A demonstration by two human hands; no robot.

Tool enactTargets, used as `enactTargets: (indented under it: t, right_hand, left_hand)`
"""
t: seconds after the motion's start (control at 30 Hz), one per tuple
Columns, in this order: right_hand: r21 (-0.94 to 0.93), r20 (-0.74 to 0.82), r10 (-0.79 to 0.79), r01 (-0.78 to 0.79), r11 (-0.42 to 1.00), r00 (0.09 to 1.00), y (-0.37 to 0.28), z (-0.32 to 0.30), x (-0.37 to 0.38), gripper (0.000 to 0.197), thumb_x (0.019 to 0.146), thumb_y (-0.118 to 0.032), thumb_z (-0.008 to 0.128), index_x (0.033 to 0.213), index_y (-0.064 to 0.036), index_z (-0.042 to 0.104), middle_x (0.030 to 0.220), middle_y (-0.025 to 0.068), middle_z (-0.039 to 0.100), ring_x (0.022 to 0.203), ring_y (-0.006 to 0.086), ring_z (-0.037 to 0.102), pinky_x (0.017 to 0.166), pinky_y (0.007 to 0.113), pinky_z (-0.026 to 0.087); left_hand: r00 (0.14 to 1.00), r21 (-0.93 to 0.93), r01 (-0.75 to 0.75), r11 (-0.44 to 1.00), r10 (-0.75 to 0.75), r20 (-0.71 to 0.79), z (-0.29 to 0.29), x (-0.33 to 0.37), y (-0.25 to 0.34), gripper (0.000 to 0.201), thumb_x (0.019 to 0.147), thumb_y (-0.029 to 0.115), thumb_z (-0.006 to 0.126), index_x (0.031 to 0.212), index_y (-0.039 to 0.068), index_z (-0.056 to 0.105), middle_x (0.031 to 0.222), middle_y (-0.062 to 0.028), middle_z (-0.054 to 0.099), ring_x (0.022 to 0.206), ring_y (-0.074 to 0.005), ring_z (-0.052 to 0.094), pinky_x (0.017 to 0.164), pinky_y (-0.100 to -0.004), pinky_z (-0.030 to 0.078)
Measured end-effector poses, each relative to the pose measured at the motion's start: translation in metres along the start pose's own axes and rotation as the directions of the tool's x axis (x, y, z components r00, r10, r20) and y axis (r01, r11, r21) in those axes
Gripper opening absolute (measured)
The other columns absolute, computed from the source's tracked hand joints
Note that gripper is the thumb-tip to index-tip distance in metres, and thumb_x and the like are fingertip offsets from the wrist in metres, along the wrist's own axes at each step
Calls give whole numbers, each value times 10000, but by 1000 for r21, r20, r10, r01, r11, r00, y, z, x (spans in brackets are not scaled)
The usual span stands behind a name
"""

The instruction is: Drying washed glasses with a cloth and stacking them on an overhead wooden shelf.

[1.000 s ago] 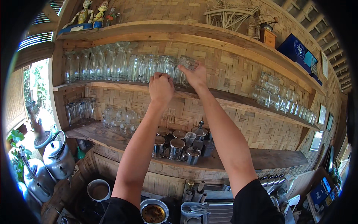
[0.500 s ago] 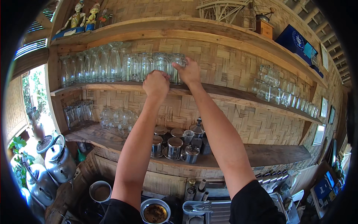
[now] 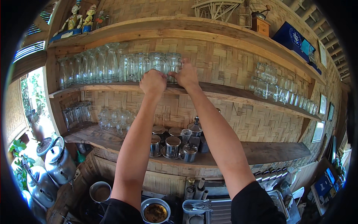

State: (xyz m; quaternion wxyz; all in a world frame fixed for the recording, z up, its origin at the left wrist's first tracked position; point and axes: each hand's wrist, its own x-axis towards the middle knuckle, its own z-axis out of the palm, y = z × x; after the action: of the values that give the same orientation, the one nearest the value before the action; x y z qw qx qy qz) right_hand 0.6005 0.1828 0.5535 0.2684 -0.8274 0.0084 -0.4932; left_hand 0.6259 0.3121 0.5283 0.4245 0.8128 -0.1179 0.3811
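Both arms reach up to the middle shelf (image 3: pixel 223 93), where upturned clear glass mugs (image 3: pixel 141 61) stand side by side. My right hand (image 3: pixel 186 75) wraps the right side of the end glass mug (image 3: pixel 172 63), with the thumb across its front near the base. My left hand (image 3: pixel 153 82) is closed in front of the neighbouring glass mug (image 3: pixel 157 61), touching or close to its lower part. Its fingertips are hidden, so what they grip cannot be made out. Tall footed glasses (image 3: pixel 100 65) fill the shelf's left end.
Lidded metal cups (image 3: pixel 172 146) and a metal pot (image 3: pixel 195 127) stand on the lower shelf (image 3: pixel 261 153). Stacked small glasses (image 3: pixel 264 80) sit at right. Below are kettles (image 3: pixel 59 164), a pan of brown liquid (image 3: pixel 156 212) and a spoon tray (image 3: pixel 197 205). Above, figurines (image 3: pixel 74 18) and a wooden grinder (image 3: pixel 261 26).
My right hand has come down slightly and sits lower on the end mug, its thumb now near the base. My left hand stays closed by the mugs. The view has shifted a little.
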Motion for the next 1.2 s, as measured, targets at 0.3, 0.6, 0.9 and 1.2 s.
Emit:
enactTargets:
  t: [0.3, 0.6, 0.9, 1.2]
  right_hand:
    - [-93, -319, -124, 99, 991, 940, -38, -50, -58, 649, 773, -361, 757, 1264, -29, 492, 1030, 223, 670, 970, 404, 647, 824, 494, 525]
    - [207, -116, -171, 193, 959, 978, 66, -126, -350, 118, 817, -77, 693, 911, -16, 657, 854, 114, 696, 779, 267, 673, 686, 343, 527]
    - [-472, 417, 769, -607, 639, 485, 144, -217, -688, 562, 769, -244, 778, 1264, -127, 539, 1203, 233, 571, 1108, 379, 576, 920, 467, 479]
    - [-469, 536, 757, -614, 635, 374, 134, -243, -751, 703, 719, -190, 766, 1353, -206, 462, 1182, 208, 540, 1063, 456, 561, 918, 485, 482]
  left_hand:
    - [890, -3, -367, 930, 351, -291, -28, -36, -8, 219, 834, 290, 678, 946, 114, 741, 948, -161, 707, 904, -343, 676, 829, -418, 528]
    - [913, -667, 29, 744, 251, 320, -52, -337, -4, 173, 849, 88, 670, 1000, 4, 673, 926, -149, 681, 768, -223, 675, 670, -313, 529]
    - [103, -237, 253, 938, 217, 971, -8, -656, -104, 381, 871, 252, 656, 1122, -25, 581, 955, -218, 670, 911, -386, 664, 798, -485, 526]
    - [-2, 58, 234, 970, -59, 998, -21, -737, -76, 404, 901, 197, 558, 1198, -71, 502, 1109, -311, 596, 1064, -461, 583, 912, -514, 481]
